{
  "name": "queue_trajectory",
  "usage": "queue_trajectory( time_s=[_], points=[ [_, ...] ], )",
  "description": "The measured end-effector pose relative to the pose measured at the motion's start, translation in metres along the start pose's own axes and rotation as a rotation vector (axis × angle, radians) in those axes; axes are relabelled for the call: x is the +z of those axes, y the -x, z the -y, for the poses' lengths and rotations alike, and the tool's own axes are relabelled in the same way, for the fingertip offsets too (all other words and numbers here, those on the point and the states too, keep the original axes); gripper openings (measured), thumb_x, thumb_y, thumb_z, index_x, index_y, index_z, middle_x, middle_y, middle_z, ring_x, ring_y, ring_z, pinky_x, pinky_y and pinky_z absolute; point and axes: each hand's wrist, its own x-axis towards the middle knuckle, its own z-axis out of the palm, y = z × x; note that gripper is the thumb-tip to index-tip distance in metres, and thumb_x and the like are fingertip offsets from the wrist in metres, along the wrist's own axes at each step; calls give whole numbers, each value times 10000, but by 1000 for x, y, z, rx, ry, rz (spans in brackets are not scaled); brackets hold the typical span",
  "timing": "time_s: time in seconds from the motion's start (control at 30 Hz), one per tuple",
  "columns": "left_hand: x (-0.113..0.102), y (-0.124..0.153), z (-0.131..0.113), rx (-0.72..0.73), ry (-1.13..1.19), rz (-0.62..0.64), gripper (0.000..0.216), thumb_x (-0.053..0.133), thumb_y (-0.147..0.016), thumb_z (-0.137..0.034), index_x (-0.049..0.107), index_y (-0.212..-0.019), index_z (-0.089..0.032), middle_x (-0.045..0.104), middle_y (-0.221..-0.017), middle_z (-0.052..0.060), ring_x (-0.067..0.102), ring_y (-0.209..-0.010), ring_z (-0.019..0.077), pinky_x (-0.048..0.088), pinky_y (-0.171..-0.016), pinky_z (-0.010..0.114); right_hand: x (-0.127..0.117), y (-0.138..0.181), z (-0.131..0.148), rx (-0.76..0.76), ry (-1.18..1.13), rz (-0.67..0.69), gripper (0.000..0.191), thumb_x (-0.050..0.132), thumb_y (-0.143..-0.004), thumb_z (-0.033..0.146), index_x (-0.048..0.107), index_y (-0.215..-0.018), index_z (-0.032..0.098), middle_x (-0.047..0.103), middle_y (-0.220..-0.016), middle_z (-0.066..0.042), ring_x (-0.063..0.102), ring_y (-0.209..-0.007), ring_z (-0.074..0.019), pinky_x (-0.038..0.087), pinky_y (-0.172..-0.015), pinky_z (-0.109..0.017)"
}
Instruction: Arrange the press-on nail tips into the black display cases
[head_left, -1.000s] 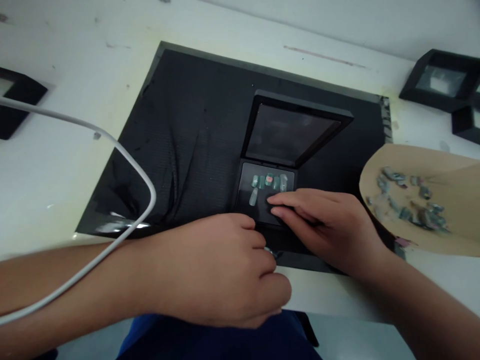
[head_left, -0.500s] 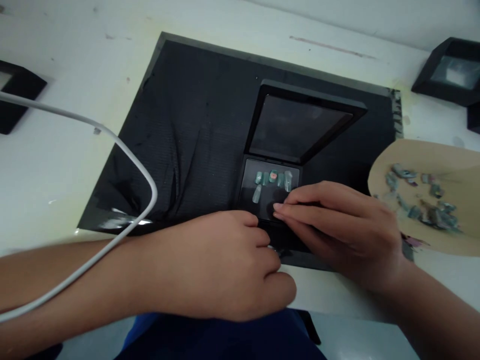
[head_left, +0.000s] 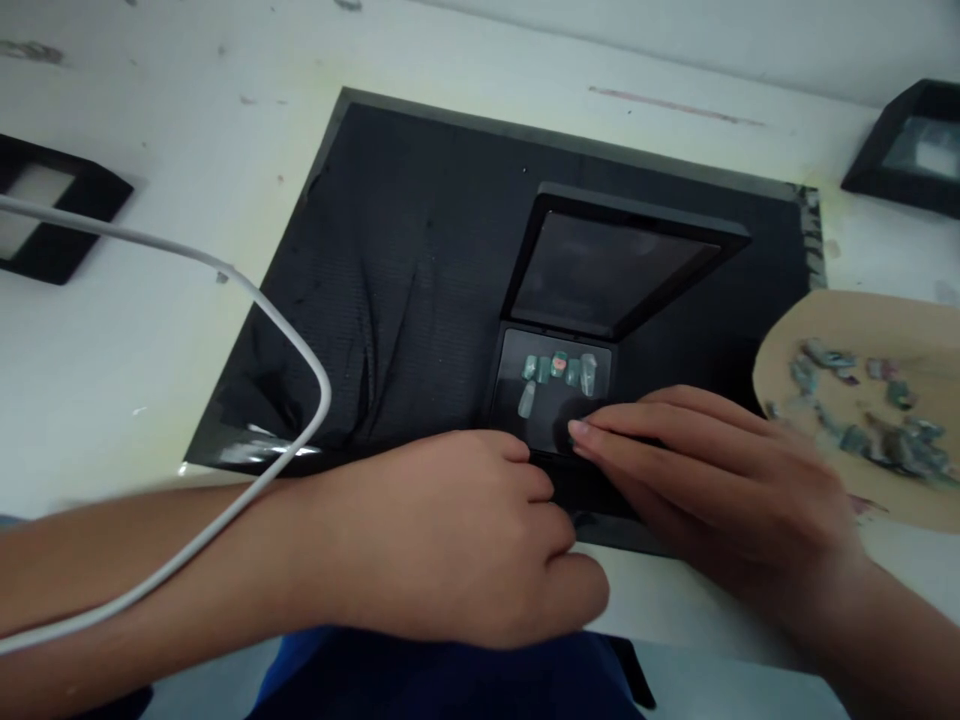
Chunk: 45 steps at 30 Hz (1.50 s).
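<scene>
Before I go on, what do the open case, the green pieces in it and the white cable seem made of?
Open case: probably black plastic, mostly matte, by its straight, moulded-looking edges.
Green pieces: likely plastic, glossy, since highlights show on them.
White cable: perhaps plastic or rubber sheathing, satin, bending without creases.
</scene>
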Motion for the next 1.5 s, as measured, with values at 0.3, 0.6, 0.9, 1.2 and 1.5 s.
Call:
queue_trajectory(
  time_s=[0.3, 0.6, 0.9, 1.2, 1.5],
  points=[
    [2, 1, -3, -3, -2, -8, 194, 682, -938, -163, 595, -778, -231, 573, -631, -40, 541, -571, 194, 476, -570, 380, 4, -2, -1, 36, -5, -69, 215, 804, -931, 98, 760, -1122, 186, 831, -1127, -79, 729, -949, -212, 648, -839, -396],
    [2, 1, -2, 7, -7, -15, 244, 691, -1014, -267, 618, -785, -229, 611, -635, -36, 570, -594, 194, 490, -613, 378, 15, -11, -2, 85, -27, -113, 124, 771, -976, 176, 800, -1093, 206, 718, -870, -20, 636, -734, -143, 542, -628, -317],
    [-1, 0, 3, 23, 53, -8, 448, 707, -1020, -553, 618, -733, -221, 642, -605, -34, 541, -570, 184, 444, -617, 375, 16, -10, -2, 16, 17, -147, 285, 730, -989, 140, 750, -1273, 127, 756, -867, -50, 670, -736, -162, 575, -679, -316],
    [-7, -4, 1, -31, 297, -36, 395, 488, -1150, -413, 591, -842, -187, 641, -653, -43, 536, -568, 156, 430, -588, 364, 13, -9, -1, 40, 50, -44, 177, 663, -1052, 228, 808, -1124, 156, 666, -684, 15, 592, -574, -107, 433, -517, -266],
    [-31, -3, 0, -251, 967, -78, 235, 717, -1043, -212, 501, -953, -229, 729, -801, -50, 655, -639, 66, 561, -590, 192, 2, -7, 6, 114, -36, -97, 114, 688, -1044, 202, 756, -1134, 195, 717, -733, 9, 634, -605, -104, 471, -532, -265]
  ],
)
